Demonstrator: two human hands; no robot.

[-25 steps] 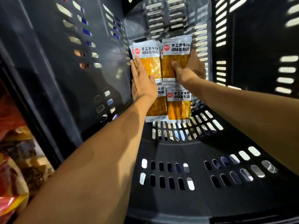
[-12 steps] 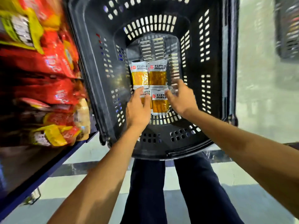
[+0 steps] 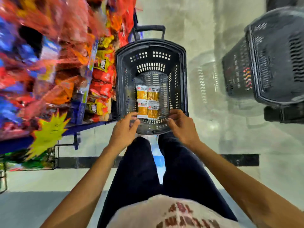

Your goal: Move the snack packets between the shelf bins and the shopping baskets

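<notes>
Fingers (image 3: 133, 114) on left hand (image 3: 124, 129) and right hand (image 3: 182, 127) loosely curled, apparently empty, though blur leaves doubt. Both hover at the basket's (image 3: 151, 44) lower rim, centre frame. Four snack packets (image 3: 148, 102) lie flat on its floor, two by two, edges touching, probably squared up to save room.
</notes>
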